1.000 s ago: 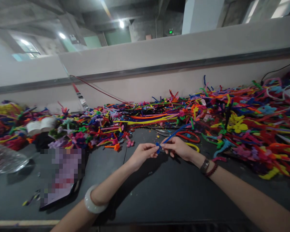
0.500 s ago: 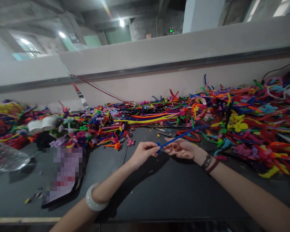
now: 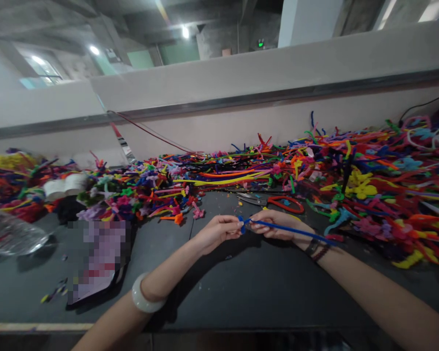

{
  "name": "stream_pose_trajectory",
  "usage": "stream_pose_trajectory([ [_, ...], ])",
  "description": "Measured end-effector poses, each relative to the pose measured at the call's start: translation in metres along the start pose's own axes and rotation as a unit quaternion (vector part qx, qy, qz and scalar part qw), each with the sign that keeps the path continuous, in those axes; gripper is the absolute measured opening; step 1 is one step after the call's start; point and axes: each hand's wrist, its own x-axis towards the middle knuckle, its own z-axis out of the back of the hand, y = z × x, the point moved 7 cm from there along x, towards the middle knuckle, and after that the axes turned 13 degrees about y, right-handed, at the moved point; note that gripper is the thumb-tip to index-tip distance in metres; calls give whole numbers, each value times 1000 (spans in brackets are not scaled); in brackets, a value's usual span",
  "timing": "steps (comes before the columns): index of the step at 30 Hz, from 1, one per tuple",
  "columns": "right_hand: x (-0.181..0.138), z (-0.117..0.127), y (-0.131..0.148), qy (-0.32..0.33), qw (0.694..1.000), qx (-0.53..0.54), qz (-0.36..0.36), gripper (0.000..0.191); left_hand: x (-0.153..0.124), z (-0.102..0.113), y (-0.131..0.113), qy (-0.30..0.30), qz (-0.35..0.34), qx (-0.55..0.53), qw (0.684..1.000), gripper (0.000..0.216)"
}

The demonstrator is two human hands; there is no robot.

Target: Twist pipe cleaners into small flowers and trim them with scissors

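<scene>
Between both hands is a blue pipe cleaner (image 3: 296, 230), its left end bent into a small bunched shape. My left hand (image 3: 221, 230) pinches that bunched end between thumb and fingers. Just to the right, my right hand (image 3: 276, 225) grips the stem close to the bend, with fingers curled. The long straight part runs rightward across the right palm and over the wrist. Beyond the right hand lies a pair of scissors (image 3: 287, 204) with red handles, apart from the fingers.
Heaps of coloured pipe cleaners (image 3: 362, 185) line the back and right of the dark table (image 3: 219, 297). Finished-looking fuzzy flowers (image 3: 124, 200) lie at left, near a white roll (image 3: 75, 184), a clear plastic bottle (image 3: 14, 234) and a blurred-out flat device (image 3: 98, 263).
The pipe cleaner's long free part has swung from pointing up and right to lying lower across the right wrist. My right hand has turned slightly; the left keeps its pinch.
</scene>
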Motion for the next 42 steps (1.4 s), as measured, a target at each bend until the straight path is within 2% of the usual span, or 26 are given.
stream_pose_trajectory([
  [6,-2,-6,9,-34,997,-55,46,17,0,1,0,10,9,-19,1000,17],
  [10,-5,-4,17,-101,985,-114,86,15,2,2,1,14,15,-37,999,15],
  [15,-11,5,27,-212,942,-219,138,20,1,1,6,18,25,-74,997,10],
  [23,-12,-8,39,-252,882,-333,220,19,0,-5,6,27,7,-114,993,9],
  [28,-14,-10,40,-277,867,-337,240,17,0,-5,6,24,-12,-125,992,7],
  [38,-8,-7,28,-296,885,-227,280,22,0,-9,5,15,-26,-125,992,12],
  [42,-9,-6,29,-313,875,-229,289,23,1,-6,4,-3,-37,-99,994,15],
])
